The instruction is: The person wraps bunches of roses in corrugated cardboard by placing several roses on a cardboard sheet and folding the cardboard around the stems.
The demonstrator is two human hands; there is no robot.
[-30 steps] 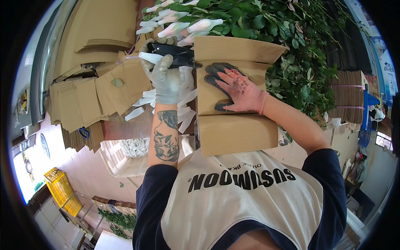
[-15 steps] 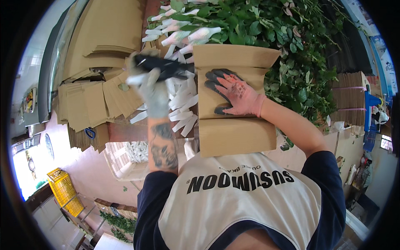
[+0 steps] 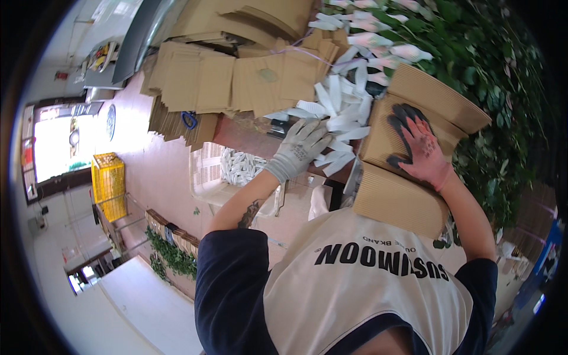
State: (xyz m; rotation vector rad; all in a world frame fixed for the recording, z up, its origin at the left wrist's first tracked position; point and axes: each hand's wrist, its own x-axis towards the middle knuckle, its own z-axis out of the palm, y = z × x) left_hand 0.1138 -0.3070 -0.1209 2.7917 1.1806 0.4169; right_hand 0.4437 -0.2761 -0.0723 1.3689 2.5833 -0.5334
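My right hand, in a pink glove with black fingertips, lies flat with fingers spread on a sheet of brown corrugated cardboard that is folded around something against my chest. My left hand, in a grey glove, rests with loose fingers on a heap of white paper strips at the edge of a reddish table. Nothing shows inside either hand. What the cardboard wraps is hidden.
Stacks of flat brown cardboard cover the table at the top. Green leafy stems with white-sleeved buds fill the right side. A white plastic basket with more strips stands below the table. A yellow crate sits on the floor at left.
My left hand, earlier raised with a dark object over the strips, has come down to the left onto the heap. My right hand stays flat on the cardboard.
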